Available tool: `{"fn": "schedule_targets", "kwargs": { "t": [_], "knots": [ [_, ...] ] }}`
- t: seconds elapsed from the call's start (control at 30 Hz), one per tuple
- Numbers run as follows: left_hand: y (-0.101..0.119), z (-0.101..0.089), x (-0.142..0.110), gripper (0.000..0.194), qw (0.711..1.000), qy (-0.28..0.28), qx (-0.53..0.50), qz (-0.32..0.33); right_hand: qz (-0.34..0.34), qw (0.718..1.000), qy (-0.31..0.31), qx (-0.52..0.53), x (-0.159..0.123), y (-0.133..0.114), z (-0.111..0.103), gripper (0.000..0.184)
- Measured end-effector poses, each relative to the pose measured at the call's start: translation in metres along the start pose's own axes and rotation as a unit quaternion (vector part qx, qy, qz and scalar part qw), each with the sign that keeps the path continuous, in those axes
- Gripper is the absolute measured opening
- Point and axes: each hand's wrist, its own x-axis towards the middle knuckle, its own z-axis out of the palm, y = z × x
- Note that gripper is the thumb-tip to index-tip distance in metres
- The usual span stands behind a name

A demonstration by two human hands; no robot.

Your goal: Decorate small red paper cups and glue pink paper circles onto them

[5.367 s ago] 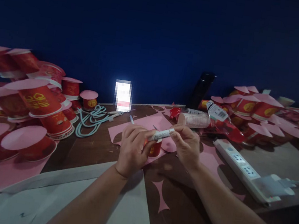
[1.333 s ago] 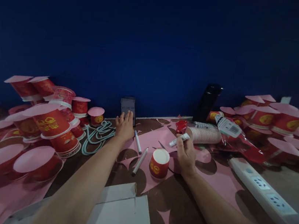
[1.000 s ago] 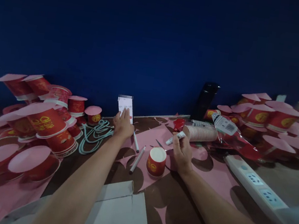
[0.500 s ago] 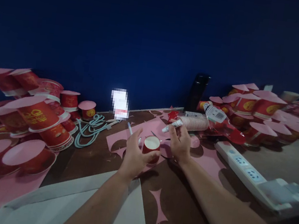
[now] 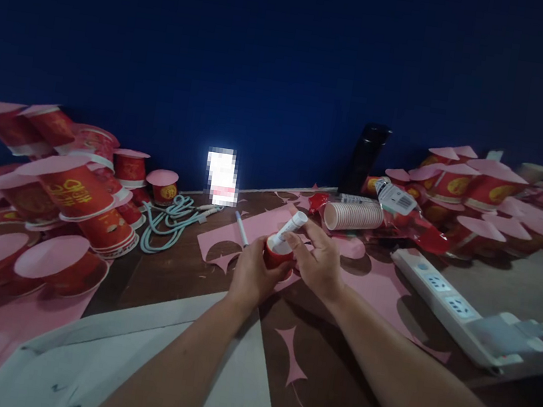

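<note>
White stick [image 5: 292,227], clear of the red cup [image 5: 273,262] half a second earlier, now at its white top.
The left hand [image 5: 254,273] grips the cup mid-scene; the right hand [image 5: 318,262] pinches the stick, long axis tilted, upper end pointing far right.

The left hand [image 5: 255,277] and the right hand [image 5: 319,265] are bare, with rounded knuckles. The left forearm [image 5: 173,359] and the right forearm [image 5: 402,373] are bare too, smooth in outline, narrow at the wrists and broadening away from them. Finer skin markings are too dim to make out.
</note>
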Motion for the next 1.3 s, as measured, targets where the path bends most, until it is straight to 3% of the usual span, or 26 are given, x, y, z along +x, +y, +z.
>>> {"fn": "schedule_targets", "kwargs": {
  "t": [0.4, 0.67, 1.3],
  "knots": [
    [-0.0030, 0.0011, -0.0001, 0.041, 0.999, 0.001, 0.032, 0.017, -0.053, 0.996, -0.018, -0.068, 0.0054, 0.0004, 0.0042, 0.025],
    [-0.0030, 0.0021, 0.0006, 0.034, 0.999, 0.004, 0.046, 0.018, -0.059, 0.993, -0.029, -0.100, 0.0081, 0.0009, 0.0063, 0.033],
    [-0.0057, 0.0032, 0.0013, 0.046, 0.999, 0.013, 0.046, 0.021, -0.102, 0.975, -0.007, -0.195, 0.0084, 0.0065, 0.0030, 0.036]
  ]
}}
